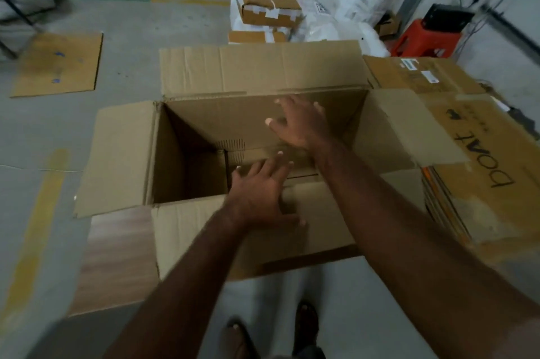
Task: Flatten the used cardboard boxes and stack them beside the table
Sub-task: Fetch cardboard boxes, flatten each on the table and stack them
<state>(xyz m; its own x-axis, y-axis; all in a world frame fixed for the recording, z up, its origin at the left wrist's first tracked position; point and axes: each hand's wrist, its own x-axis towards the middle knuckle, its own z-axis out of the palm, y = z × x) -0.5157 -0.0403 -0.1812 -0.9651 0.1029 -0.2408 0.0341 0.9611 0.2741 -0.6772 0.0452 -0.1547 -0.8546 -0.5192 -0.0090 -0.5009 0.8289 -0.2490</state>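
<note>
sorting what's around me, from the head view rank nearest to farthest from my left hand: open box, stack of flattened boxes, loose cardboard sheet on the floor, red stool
From the left hand:
1. Open box: directly under the hand.
2. Stack of flattened boxes: to the right, beside the box.
3. Loose cardboard sheet: far left on the floor.
4. Red stool: far right, by the wall.

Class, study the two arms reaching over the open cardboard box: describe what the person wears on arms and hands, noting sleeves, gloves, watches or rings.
Both forearms are bare as far as the picture shows; no sleeve reaches into view. The left hand and the right hand wear no gloves. No watch, band or ring shows on either wrist or on the visible fingers. The image is slightly blurred, so a very thin ring could go unseen.
</note>
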